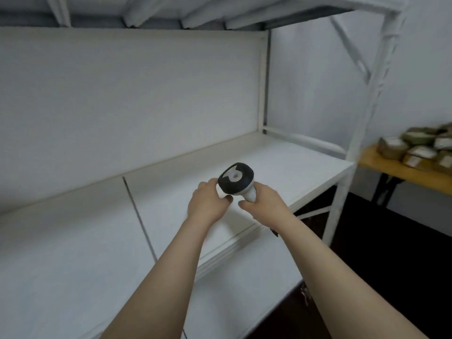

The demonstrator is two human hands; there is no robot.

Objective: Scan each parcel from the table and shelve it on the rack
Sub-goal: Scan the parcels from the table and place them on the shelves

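Note:
A handheld barcode scanner [236,178] with a black head and white handle is held over the white rack shelf [293,165]. My right hand [265,204] grips its handle from below. My left hand [208,201] holds the left side of the scanner's head, fingers curled round it. Several brown parcels [420,149] with white labels lie piled on a wooden table [381,165] at the far right, away from both hands.
The white metal rack has an upper shelf [220,11] overhead, a corner post [362,118] at the right and a lower shelf [244,289] under my arms. Dark floor [391,253] lies between rack and table.

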